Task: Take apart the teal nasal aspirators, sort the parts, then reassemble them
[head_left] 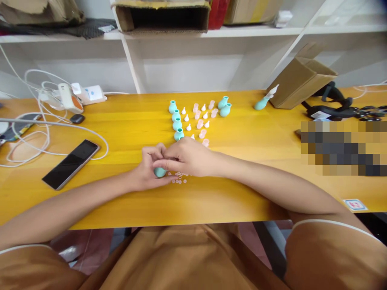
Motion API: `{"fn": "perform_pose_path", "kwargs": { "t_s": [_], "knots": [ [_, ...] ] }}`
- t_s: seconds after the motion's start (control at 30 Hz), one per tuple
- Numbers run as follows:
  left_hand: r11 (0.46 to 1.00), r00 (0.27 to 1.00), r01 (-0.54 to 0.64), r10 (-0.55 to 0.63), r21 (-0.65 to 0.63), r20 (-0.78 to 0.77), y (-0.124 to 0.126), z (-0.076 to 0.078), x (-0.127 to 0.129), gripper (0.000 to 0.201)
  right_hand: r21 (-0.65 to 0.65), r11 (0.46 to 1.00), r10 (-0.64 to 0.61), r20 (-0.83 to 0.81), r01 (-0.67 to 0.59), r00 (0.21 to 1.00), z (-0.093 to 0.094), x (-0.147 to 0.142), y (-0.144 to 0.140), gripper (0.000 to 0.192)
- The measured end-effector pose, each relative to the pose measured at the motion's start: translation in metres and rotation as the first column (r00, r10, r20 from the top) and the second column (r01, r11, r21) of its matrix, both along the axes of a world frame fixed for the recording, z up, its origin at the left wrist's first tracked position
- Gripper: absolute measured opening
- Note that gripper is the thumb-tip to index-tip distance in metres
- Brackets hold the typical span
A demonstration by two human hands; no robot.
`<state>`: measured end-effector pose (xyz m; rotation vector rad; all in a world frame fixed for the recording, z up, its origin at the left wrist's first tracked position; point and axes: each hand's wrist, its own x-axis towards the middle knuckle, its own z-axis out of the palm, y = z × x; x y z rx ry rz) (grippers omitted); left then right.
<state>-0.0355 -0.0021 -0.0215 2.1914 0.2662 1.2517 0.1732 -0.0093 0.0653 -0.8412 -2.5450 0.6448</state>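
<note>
My left hand (148,169) and my right hand (187,157) meet at the middle of the yellow table (127,121). Together they hold a teal rubber bulb (159,172), mostly hidden under the fingers. Several tiny pale pink rings (180,178) lie on the table right beside the hands. Behind the hands stands a row of teal bulbs (177,121), with small white cone tips (187,119) and pale pink caps (200,123) beside them. Two more teal bulbs (225,106) stand further back.
A black phone (71,163) lies at the left, near white cables (36,133) and a power strip (86,94). An assembled teal bulb with white tip (265,100) leans by a cardboard box (299,80). Black gear (338,106) sits at the right. Shelves rise behind.
</note>
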Motion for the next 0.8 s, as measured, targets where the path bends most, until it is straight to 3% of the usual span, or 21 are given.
{"fn": "perform_pose_path", "kwargs": {
  "t_s": [0.1, 0.2, 0.33, 0.43, 0.5, 0.53, 0.6, 0.63, 0.7, 0.8],
  "knots": [
    [0.996, 1.000, 0.012, -0.010, -0.088, 0.019, -0.003, 0.010, 0.000, 0.065, -0.154, 0.985, 0.049, -0.194, -0.080, 0.980, -0.007, 0.004, 0.007, 0.063],
    [0.988, 0.999, 0.033, -0.027, -0.152, 0.042, -0.004, 0.023, 0.000, 0.065, -0.324, 0.931, 0.042, -0.362, -0.168, 0.931, -0.016, 0.002, 0.016, 0.067],
    [0.978, 0.997, 0.075, -0.072, -0.194, 0.025, 0.000, 0.032, -0.003, 0.057, -0.451, 0.846, -0.054, -0.604, -0.285, 0.795, -0.011, 0.001, 0.028, 0.070],
    [0.977, 0.999, 0.053, -0.049, -0.208, 0.022, 0.007, 0.025, -0.006, 0.056, -0.378, 0.912, -0.132, -0.640, -0.161, 0.757, 0.016, 0.018, 0.028, 0.068],
    [0.977, 0.999, 0.001, 0.008, -0.215, 0.042, 0.013, 0.017, -0.006, 0.055, -0.225, 0.973, -0.177, -0.543, 0.061, 0.821, 0.041, 0.039, 0.024, 0.068],
    [0.977, 0.998, -0.024, 0.034, -0.210, 0.045, 0.016, 0.013, -0.006, 0.054, -0.088, 0.974, -0.225, -0.431, 0.207, 0.874, 0.053, 0.051, 0.023, 0.067],
    [0.979, 0.996, -0.075, 0.083, -0.192, 0.032, 0.022, 0.006, -0.007, 0.051, 0.165, 0.879, -0.423, -0.161, 0.447, 0.892, 0.071, 0.072, 0.026, 0.065],
    [0.978, 0.995, -0.096, 0.102, -0.186, 0.021, 0.024, 0.005, -0.007, 0.049, 0.257, 0.806, -0.544, -0.033, 0.534, 0.838, 0.076, 0.082, 0.031, 0.063],
    [0.975, 0.991, -0.129, 0.131, -0.183, 0.001, 0.026, 0.004, -0.007, 0.046, 0.372, 0.666, -0.733, 0.170, 0.646, 0.658, 0.074, 0.098, 0.048, 0.064],
    [0.976, 0.991, -0.131, 0.130, -0.174, -0.021, 0.025, 0.006, -0.008, 0.045, 0.386, 0.576, -0.813, 0.360, 0.721, 0.457, 0.049, 0.115, 0.084, 0.068]
  ]
}}
